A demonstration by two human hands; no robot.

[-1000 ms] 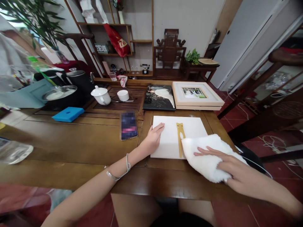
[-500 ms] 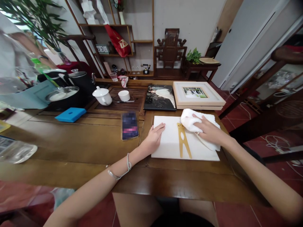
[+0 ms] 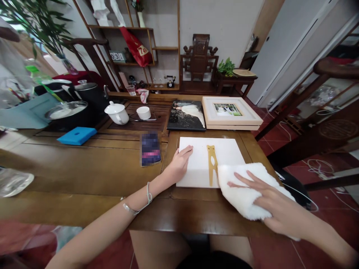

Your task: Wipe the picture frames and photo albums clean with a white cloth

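Note:
A white rectangular board (image 3: 196, 164) lies flat on the wooden table. My left hand (image 3: 181, 162) rests along its left edge, fingers stretched out and holding nothing. On the board is a flat gold two-legged shape (image 3: 212, 158) with an oval hole and small ears on top; whether it is printed or a loose piece I cannot tell. My right hand (image 3: 260, 194) presses on a fluffy white cloth (image 3: 241, 190), fingers spread over it. The cloth covers the board's lower right corner, part of one gold leg and the table's front right edge.
Behind the board lie a dark photo panel (image 3: 187, 116) and a pale framed picture (image 3: 231, 114). A phone (image 3: 150, 148), a blue block (image 3: 77, 135), a white bowl (image 3: 143, 113) and a lidded cup (image 3: 117, 113) are to the left. A dark chair (image 3: 328, 127) stands at right.
My right hand has drawn the white cloth from the board's upper right down toward the front right edge of the table. My left hand has stayed on the board's left side.

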